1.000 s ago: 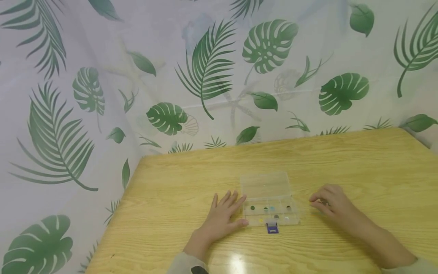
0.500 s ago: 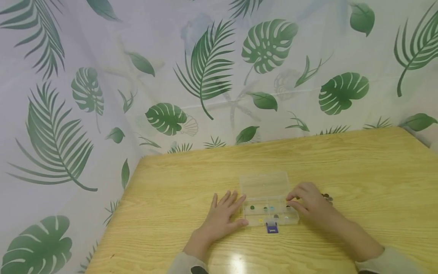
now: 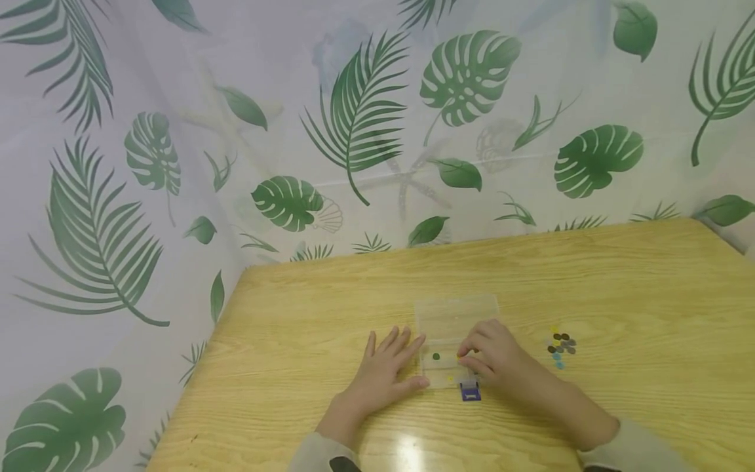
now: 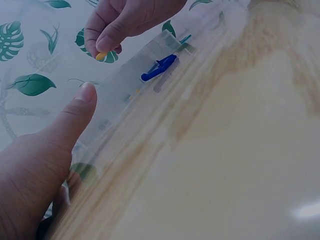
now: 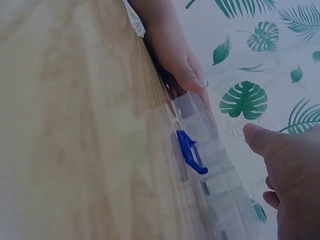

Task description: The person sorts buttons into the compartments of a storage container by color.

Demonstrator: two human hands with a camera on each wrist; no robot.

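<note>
A clear plastic compartment box (image 3: 444,379) lies on the wooden table (image 3: 619,282), lid folded back, with a blue latch (image 3: 470,392) at its front. A few small beads sit in its cells. My left hand (image 3: 396,359) lies flat on the table, its straight fingers and thumb against the box's left side. Over the box's middle cells my right hand (image 3: 464,358) pinches a small yellow-orange bead (image 4: 101,56) between thumb and forefinger. The left wrist view shows the box (image 4: 131,80) and latch (image 4: 159,67). The right wrist view shows the box (image 5: 212,167) edge-on with its latch (image 5: 190,152).
A small pile of loose beads (image 3: 561,345), dark, grey, blue and yellow, lies on the table to the right of the box. A leaf-patterned curtain (image 3: 354,131) hangs behind and to the left of the table.
My right hand has moved left from the bead pile to above the box's cells, uncovering the pile. The left hand has stayed in place.
</note>
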